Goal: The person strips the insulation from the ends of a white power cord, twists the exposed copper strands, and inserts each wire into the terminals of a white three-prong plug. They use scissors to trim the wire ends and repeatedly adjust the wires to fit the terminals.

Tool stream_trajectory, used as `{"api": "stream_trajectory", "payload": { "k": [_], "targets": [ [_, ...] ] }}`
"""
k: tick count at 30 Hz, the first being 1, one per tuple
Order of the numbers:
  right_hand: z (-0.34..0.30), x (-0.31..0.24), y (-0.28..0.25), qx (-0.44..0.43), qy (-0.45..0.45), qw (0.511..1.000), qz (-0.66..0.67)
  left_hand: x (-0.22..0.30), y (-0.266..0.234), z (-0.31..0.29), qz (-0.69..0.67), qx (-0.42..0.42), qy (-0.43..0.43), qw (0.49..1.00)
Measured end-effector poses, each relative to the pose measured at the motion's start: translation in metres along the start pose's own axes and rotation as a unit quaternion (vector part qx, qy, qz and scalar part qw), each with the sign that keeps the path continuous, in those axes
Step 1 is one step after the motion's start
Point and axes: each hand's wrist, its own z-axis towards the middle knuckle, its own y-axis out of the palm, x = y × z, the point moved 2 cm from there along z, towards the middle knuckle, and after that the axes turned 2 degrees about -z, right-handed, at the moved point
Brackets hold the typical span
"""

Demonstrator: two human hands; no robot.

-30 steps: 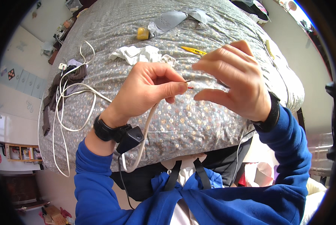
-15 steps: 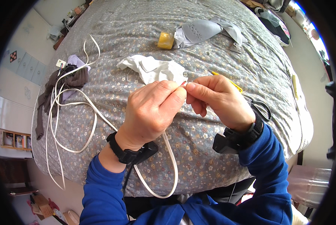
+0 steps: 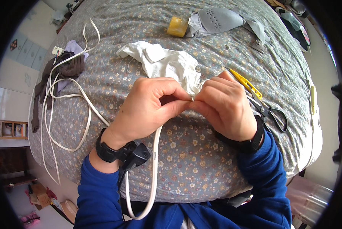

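My left hand (image 3: 144,110) pinches the end of a white electrical cable (image 3: 155,152), which drops below it in a long loop toward my lap. My right hand (image 3: 226,108) is closed too, thumb and fingers pressed on the same tip, and the two hands meet there. Only a small pale bit shows between the fingertips; the rest of the end is hidden. Just beyond them lies a crumpled white cloth (image 3: 167,63). A yellow utility knife (image 3: 251,87) and black-handled scissors (image 3: 272,114) rest to the right of my right hand.
On the flowered bedspread (image 3: 193,164), more cable is coiled at left over a dark brown cloth (image 3: 71,68), near a small white connector (image 3: 58,50). At the far side are a yellow tape roll (image 3: 177,26) and a grey fabric piece (image 3: 216,22).
My right hand has turned knuckles-up and closed tighter at the cable tip. A red bit seen there before is now hidden. The view has shifted, baring more of the scissors.
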Motion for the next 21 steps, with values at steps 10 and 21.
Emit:
{"api": "stream_trajectory", "payload": {
  "k": [10,21],
  "targets": [
    [-0.022,0.005,0.001,-0.073,0.393,0.787,0.469,0.014,0.017,-0.008,0.352,0.134,0.322,0.869],
    [-0.009,-0.001,-0.001,0.058,-0.113,0.992,0.014,0.012,0.012,-0.008,0.115,0.014,0.092,0.989]
  ]
}}
